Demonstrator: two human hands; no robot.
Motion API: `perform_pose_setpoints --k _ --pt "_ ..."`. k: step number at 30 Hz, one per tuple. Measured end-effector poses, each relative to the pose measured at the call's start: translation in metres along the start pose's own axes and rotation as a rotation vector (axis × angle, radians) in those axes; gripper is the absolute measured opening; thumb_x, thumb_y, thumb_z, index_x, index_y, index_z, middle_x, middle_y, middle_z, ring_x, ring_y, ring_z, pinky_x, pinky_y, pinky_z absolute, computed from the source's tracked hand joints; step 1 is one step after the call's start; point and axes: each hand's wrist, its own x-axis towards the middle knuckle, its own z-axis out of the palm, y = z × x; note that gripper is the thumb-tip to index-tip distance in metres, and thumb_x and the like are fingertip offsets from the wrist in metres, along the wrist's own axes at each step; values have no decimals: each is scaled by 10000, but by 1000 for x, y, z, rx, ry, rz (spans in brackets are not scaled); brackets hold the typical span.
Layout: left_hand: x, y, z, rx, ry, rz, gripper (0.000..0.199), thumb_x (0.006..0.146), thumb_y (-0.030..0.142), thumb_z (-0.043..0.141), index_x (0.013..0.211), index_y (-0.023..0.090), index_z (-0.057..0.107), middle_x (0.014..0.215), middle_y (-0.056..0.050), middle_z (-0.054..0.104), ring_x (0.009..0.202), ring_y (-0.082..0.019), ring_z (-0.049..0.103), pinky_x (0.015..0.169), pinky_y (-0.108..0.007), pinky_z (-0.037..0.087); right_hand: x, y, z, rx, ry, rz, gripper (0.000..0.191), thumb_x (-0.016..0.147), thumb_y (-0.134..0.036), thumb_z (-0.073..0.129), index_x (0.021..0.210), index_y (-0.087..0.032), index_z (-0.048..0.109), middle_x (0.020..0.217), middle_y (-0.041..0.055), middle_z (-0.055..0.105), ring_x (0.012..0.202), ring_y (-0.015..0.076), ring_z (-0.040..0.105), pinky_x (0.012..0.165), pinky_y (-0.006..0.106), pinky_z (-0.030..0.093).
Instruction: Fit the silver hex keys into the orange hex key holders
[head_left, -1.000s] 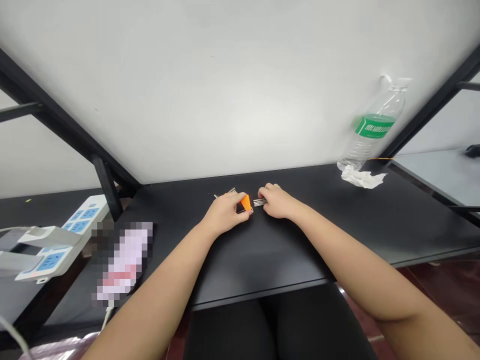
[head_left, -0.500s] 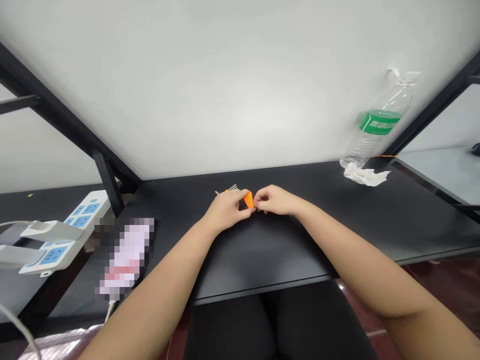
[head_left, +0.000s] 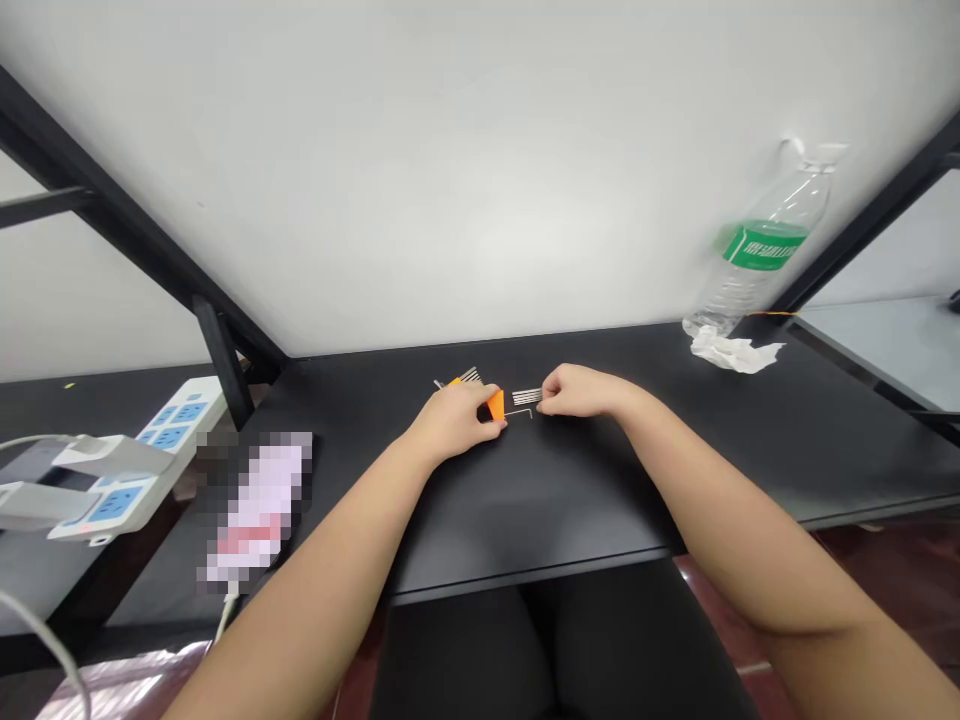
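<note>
My left hand (head_left: 459, 420) rests on the desk, thumb and fingers closed around an orange holder (head_left: 496, 404), part of which shows between the fingertips. Beyond its knuckles, several thin metal rods (head_left: 471, 375) stick out beside another orange part. A thin L-shaped hex key (head_left: 520, 412) reaches right from the holder, its short bent end free. To the right, several thin silver rods (head_left: 526, 396) lie side by side. My right hand (head_left: 570, 391) is closed in a pinch at their right ends, which its fingertips hide.
A clear bottle with a green label (head_left: 765, 246) stands against the wall by a crumpled white tissue (head_left: 735, 351). At left are a blurred-out phone-like object (head_left: 259, 500) with a cable and a white power strip (head_left: 169, 440) with plugs. Black frame bars flank the desk (head_left: 525, 520).
My right hand has moved right, away from the orange holder, and the L-shaped hex key and silver rods now show. My left hand keeps its hold on the holder, almost unmoved.
</note>
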Motion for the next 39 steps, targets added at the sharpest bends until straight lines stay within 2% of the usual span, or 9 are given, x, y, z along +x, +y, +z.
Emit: perform_pose_setpoints --k 2,4,8,12,18,24,29,34,39 --pt "0 0 1 -10 1 6 206 827 416 682 935 243 653 870 -13 665 785 -198 609 633 -312 405 -1 -4 3 -66 68 -59 189 783 -394 669 784 -209 709 758 22 677 631 141 552 524 249 371" --pt "-1 1 1 -18 3 17 203 829 410 685 941 245 650 873 -14 665 796 -201 613 637 -309 406 -2 -8 8 -80 93 -117 164 800 -369 654 820 -220 718 802 16 698 662 140 572 556 245 393" --pt "-1 2 0 -28 -20 23 160 822 380 688 879 241 632 887 -15 668 808 -202 618 620 -303 397 -3 -11 12 -74 21 -128 72 769 -242 631 769 -203 691 789 13 698 621 126 562 544 240 387" --pt "-1 2 -1 -19 -27 22 162 815 378 693 854 238 620 884 -18 666 796 -205 612 608 -302 388 -3 -6 5 -46 -57 -75 70 766 -248 628 766 -197 677 732 15 674 582 129 554 514 242 385" --pt "-1 5 -2 -38 -39 28 161 821 379 680 832 235 608 844 -13 647 764 -195 599 604 -300 388 -4 -9 9 -56 3 -161 89 782 -271 645 816 -213 702 833 7 713 655 126 585 541 227 404" --pt "-1 4 -2 -34 -33 49 178 808 382 682 814 230 589 846 -12 643 751 -190 595 590 -309 385 -2 -5 6 -10 -101 -71 111 761 -219 620 817 -203 715 783 17 702 552 118 565 511 239 416" --pt "-2 3 -1 -46 -33 47 156 806 364 667 809 233 583 832 -12 639 734 -189 586 576 -308 373 -3 -8 7 30 -87 -122 135 790 -300 645 856 -213 723 807 17 701 599 122 569 520 230 411" --pt "-2 5 -2 -50 -37 74 135 800 338 652 806 229 572 833 -13 634 733 -186 585 600 -300 390 -1 -9 12 -53 -80 -151 108 747 -204 612 786 -209 713 765 2 692 616 122 564 536 230 391" --pt "-2 4 -4 -63 -58 70 150 801 360 662 822 228 593 853 -15 640 742 -184 587 603 -299 396 0 0 5 -47 -129 -147 99 740 -216 626 802 -207 701 740 5 671 600 133 559 527 244 387"
